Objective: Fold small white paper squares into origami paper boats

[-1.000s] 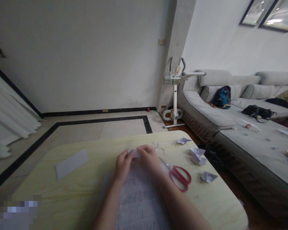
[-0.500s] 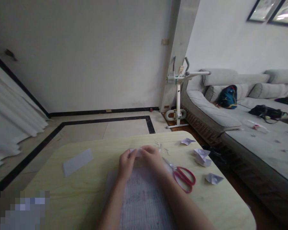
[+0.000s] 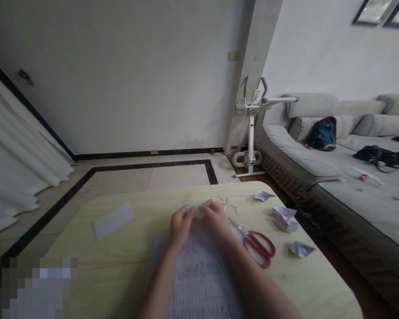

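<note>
Between my two hands is a small piece of white paper (image 3: 197,212), mostly covered by fingers. My left hand (image 3: 180,226) pinches its left side, and my right hand (image 3: 216,218) grips its right side. Beneath my forearms lies a lined sheet covered in writing (image 3: 199,274). To the right of my right forearm, scissors with red handles (image 3: 260,248) rest on the table, blades pointing up and left. Thin paper scraps (image 3: 233,208) are scattered just beyond my right hand.
Folded paper pieces (image 3: 285,218) stand along the right side of the wooden table (image 3: 119,274). A white paper strip (image 3: 113,220) lies at the left. Beyond the right edge is a grey sofa (image 3: 352,195) with bags; white exercise equipment (image 3: 251,137) stands behind the table.
The whole view has shifted slightly, so things appear a little further right. Both hands keep their hold on the small paper, with hardly any change in pose.
</note>
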The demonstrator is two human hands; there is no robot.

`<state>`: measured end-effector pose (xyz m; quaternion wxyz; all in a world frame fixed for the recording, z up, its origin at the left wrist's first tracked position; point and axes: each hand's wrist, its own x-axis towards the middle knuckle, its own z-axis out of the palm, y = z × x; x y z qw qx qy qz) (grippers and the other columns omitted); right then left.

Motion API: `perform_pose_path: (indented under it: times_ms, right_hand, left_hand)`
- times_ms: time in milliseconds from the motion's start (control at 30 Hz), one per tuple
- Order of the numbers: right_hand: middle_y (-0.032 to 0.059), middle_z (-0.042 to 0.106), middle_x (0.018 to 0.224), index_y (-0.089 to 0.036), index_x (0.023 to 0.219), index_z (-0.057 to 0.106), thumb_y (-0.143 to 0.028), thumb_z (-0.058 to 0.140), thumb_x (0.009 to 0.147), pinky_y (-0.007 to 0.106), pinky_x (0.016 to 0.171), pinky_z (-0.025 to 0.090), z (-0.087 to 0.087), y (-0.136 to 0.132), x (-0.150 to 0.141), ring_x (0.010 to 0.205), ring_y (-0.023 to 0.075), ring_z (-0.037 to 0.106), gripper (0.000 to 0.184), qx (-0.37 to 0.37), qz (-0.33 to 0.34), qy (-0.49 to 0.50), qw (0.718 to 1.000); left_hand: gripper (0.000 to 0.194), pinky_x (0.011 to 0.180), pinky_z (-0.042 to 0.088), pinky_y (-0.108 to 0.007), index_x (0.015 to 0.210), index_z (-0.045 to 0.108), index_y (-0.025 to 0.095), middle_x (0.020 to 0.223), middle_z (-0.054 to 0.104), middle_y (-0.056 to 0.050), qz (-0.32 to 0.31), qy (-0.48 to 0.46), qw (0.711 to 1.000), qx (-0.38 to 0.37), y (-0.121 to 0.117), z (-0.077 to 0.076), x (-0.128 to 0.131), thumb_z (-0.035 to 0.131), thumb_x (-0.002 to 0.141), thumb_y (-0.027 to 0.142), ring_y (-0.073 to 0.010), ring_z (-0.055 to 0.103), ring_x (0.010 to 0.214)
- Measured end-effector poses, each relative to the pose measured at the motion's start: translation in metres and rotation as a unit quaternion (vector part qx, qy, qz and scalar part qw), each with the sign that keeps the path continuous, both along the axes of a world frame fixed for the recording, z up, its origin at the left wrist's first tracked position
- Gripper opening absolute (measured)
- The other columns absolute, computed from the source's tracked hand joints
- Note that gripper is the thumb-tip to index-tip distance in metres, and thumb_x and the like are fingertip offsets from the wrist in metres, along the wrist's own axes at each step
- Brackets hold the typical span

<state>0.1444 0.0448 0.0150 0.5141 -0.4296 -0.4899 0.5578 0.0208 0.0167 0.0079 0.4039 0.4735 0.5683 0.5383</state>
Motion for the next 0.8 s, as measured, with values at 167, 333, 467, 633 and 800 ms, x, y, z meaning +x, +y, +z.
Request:
perform_pose_path:
  times_ms: [167,333,467,633,800]
  right_hand:
    - [-0.0037,0.051,0.054,-0.017,0.060,0.054,-0.025,0.058,0.068,0.022,0.053,0.037,0.002,-0.001,0.001,0.054,0.0116,0.046,0.013,0.007,-0.002,-0.017,1.000]
    - [-0.0017,0.056,0.060,-0.017,0.066,0.057,-0.028,0.059,0.070,0.023,0.056,0.040,0.001,-0.003,-0.003,0.059,0.0129,0.051,0.013,0.017,-0.004,-0.030,0.999]
    - [-0.0010,0.057,0.061,-0.016,0.067,0.059,-0.030,0.060,0.071,0.023,0.056,0.040,-0.002,-0.001,-0.004,0.059,0.0130,0.051,0.015,0.008,-0.006,-0.050,0.999]
    - [-0.0014,0.056,0.060,-0.016,0.066,0.058,-0.031,0.060,0.072,0.023,0.056,0.040,-0.008,0.003,-0.001,0.057,0.0123,0.050,0.016,0.006,-0.015,-0.040,0.999]
    - [-0.0005,0.057,0.060,-0.015,0.067,0.058,-0.031,0.058,0.073,0.023,0.056,0.040,-0.004,0.001,-0.003,0.058,0.0129,0.051,0.017,0.015,-0.008,-0.054,0.998]
  left_hand:
    - [0.034,0.062,0.045,-0.024,0.077,0.066,0.012,0.071,0.066,-0.003,-0.016,-0.005,1.000,0.001,-0.002,0.004,0.001,0.057,0.076,0.044,-0.0178,0.059,0.070]
    - [0.034,0.061,0.046,-0.025,0.077,0.066,0.012,0.070,0.066,-0.004,0.008,0.005,1.000,0.002,-0.001,0.006,0.001,0.057,0.075,0.045,-0.0183,0.059,0.069]
    - [0.034,0.060,0.045,-0.024,0.078,0.066,0.012,0.070,0.065,-0.003,0.023,0.020,0.999,0.008,-0.001,0.004,0.001,0.057,0.076,0.046,-0.0173,0.059,0.068]
    - [0.036,0.055,0.042,-0.021,0.073,0.064,0.013,0.064,0.062,-0.001,0.025,0.014,1.000,-0.004,-0.002,0.003,0.002,0.059,0.073,0.048,-0.0153,0.057,0.062]
    - [0.033,0.055,0.041,-0.022,0.072,0.063,0.014,0.061,0.060,0.000,0.028,0.036,0.999,-0.006,-0.002,0.005,0.000,0.058,0.074,0.047,-0.0153,0.056,0.061]
